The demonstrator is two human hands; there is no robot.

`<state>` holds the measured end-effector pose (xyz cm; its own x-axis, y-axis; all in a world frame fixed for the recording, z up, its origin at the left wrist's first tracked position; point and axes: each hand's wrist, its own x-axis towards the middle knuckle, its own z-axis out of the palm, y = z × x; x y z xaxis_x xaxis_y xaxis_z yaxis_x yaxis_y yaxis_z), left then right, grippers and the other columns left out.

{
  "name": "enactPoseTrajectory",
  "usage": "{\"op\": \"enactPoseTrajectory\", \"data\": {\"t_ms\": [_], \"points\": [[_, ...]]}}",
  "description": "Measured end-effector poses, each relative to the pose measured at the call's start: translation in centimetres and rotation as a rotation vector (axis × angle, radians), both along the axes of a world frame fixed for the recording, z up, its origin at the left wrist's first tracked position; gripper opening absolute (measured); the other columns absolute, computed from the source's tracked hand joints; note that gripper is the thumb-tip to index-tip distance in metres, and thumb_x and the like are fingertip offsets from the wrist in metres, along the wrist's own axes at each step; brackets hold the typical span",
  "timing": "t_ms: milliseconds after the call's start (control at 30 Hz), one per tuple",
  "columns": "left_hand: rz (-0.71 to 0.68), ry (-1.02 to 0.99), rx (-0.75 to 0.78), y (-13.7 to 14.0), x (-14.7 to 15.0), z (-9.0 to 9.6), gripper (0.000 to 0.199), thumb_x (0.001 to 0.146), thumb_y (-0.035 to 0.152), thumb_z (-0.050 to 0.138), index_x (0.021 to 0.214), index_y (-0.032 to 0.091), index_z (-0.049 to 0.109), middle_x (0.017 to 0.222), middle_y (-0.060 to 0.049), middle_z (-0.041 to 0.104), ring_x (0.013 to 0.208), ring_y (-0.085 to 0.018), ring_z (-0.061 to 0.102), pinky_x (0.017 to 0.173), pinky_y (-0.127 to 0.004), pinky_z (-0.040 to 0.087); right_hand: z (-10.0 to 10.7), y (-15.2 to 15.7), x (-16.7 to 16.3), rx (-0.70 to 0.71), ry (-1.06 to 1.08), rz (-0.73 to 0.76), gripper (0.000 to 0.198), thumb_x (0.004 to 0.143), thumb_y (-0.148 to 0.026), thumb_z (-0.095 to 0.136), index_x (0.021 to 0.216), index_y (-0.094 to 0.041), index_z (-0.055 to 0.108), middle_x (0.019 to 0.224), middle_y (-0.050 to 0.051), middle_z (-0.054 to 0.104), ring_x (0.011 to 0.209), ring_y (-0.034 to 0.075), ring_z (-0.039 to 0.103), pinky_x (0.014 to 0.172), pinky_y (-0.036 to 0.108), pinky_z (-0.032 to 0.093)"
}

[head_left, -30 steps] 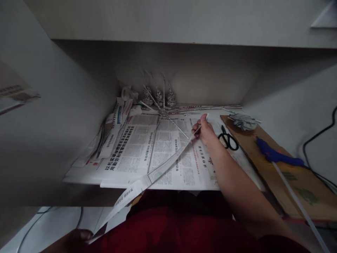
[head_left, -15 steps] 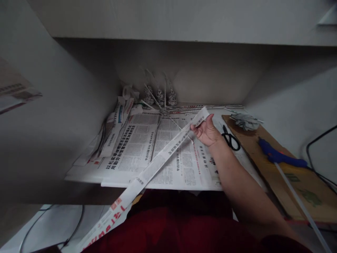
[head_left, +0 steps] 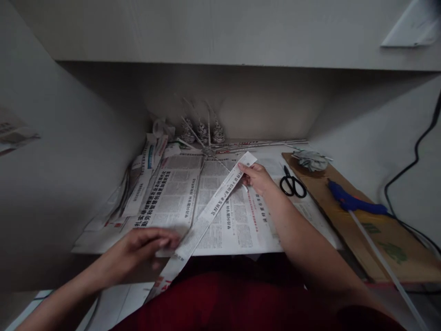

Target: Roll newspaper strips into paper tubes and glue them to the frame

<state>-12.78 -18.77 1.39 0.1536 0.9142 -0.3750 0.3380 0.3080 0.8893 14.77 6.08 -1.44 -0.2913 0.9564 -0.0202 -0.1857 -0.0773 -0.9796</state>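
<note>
A long newspaper strip [head_left: 215,209] runs diagonally from the middle of the shelf down past its front edge. My right hand [head_left: 257,178] pinches the strip near its upper end, thumb on top. Left of the strip's lower part is my left hand [head_left: 148,246], slightly blurred, with nothing visible in it and its fingers loosely bent and apart. Under both lie printed newspaper sheets [head_left: 179,184]. Behind my right hand, thin rolled paper sticks spread from a woven centre [head_left: 207,151].
Black-handled scissors [head_left: 292,185] lie right of my right hand. A blue glue gun [head_left: 354,198] with a long glue stick and crumpled paper [head_left: 311,161] rest on cardboard [head_left: 365,234]. Small woven paper pieces [head_left: 217,133] stand at the back. Cut newspaper strips [head_left: 139,177] are piled left. A panel [head_left: 206,37] overhangs.
My left hand has come into view from the lower left, close to the strip. My right hand has turned, thumb now over the strip, and the strip's upper end sits slightly lower and further left.
</note>
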Motion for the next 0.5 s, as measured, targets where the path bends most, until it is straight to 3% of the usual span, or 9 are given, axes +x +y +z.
{"op": "enactPoseTrajectory", "data": {"t_ms": [67,200,333,400,500], "points": [[0.05,-0.129,0.144,4.8,1.7,0.6,0.037,0.083,0.034,0.063,0.119,0.028,0.062,0.13,-0.009,0.057,0.113,-0.028,0.056,0.075,-0.034,0.056,-0.2,0.1,-0.1,0.071,-0.033,-0.011,0.035,0.063,-0.043,0.079,0.077,-0.012,0.069,0.069,0.005,0.069,0.051,0.01,0.055,0.037,0.017,0.034],[0.166,-0.426,0.277,13.4,6.8,1.4,0.058,0.072,0.022,0.072,0.127,0.026,0.055,0.144,-0.012,0.043,0.123,-0.03,0.049,0.077,-0.037,0.057,-0.7,0.2,-0.3,0.144,-0.078,-0.064,0.038,0.062,-0.045,0.078,0.08,-0.012,0.073,0.073,0.006,0.071,0.055,0.011,0.056,0.045,0.02,0.036],[0.233,-0.639,0.173,18.8,11.4,0.1,0.065,0.062,0.008,0.078,0.123,0.018,0.055,0.121,-0.014,0.06,0.092,-0.019,0.064,0.074,-0.034,0.058,-1.1,0.2,-0.5,0.15,-0.073,-0.079,0.04,0.059,-0.046,0.079,0.077,-0.011,0.073,0.068,0.005,0.069,0.057,0.014,0.057,0.052,0.024,0.042],[0.193,-0.683,0.118,20.0,12.7,-1.1,0.056,0.061,0.009,0.08,0.114,0.014,0.061,0.096,-0.009,0.068,0.075,-0.014,0.065,0.071,-0.028,0.057,-1.3,0.3,-0.4,0.129,-0.063,-0.084,0.041,0.058,-0.047,0.079,0.077,-0.01,0.073,0.065,0.004,0.068,0.055,0.014,0.056,0.052,0.025,0.042],[0.122,-0.623,0.091,20.4,13.1,-2.8,0.033,0.064,0.024,0.082,0.09,0.01,0.069,0.078,-0.007,0.069,0.065,-0.013,0.065,0.062,-0.023,0.055,-1.3,0.5,-0.2,0.102,-0.062,-0.107,0.046,0.064,-0.053,0.074,0.082,-0.011,0.074,0.06,0.002,0.064,0.05,0.013,0.052,0.047,0.024,0.038]]}}
